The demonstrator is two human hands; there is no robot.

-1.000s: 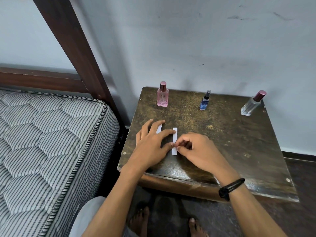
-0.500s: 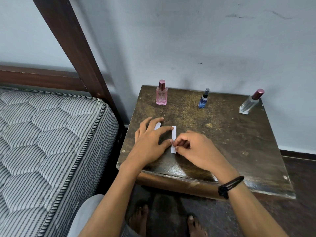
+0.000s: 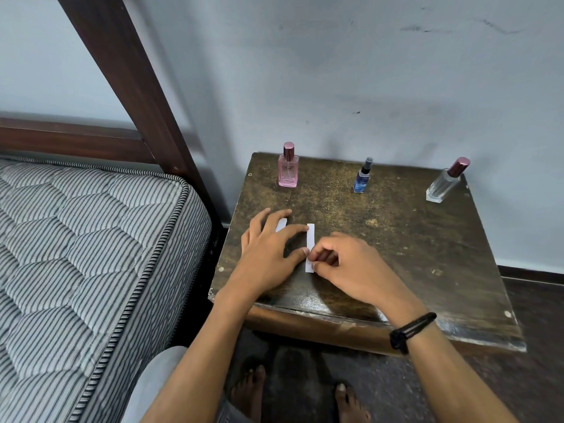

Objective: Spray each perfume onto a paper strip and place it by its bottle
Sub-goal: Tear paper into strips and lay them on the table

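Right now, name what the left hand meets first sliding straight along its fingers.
The paper strip: the left hand touches its edge with the index fingertip. Beyond, probably bare table between the pink bottle and blue bottle.

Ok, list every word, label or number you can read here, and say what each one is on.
"OGZ", or something close: pale lettering on the pink perfume bottle, blurred, so not certain.
Blue perfume bottle: its label is too small to read.
Clear perfume bottle: no writing shows.
Paper strip: no writing shows.
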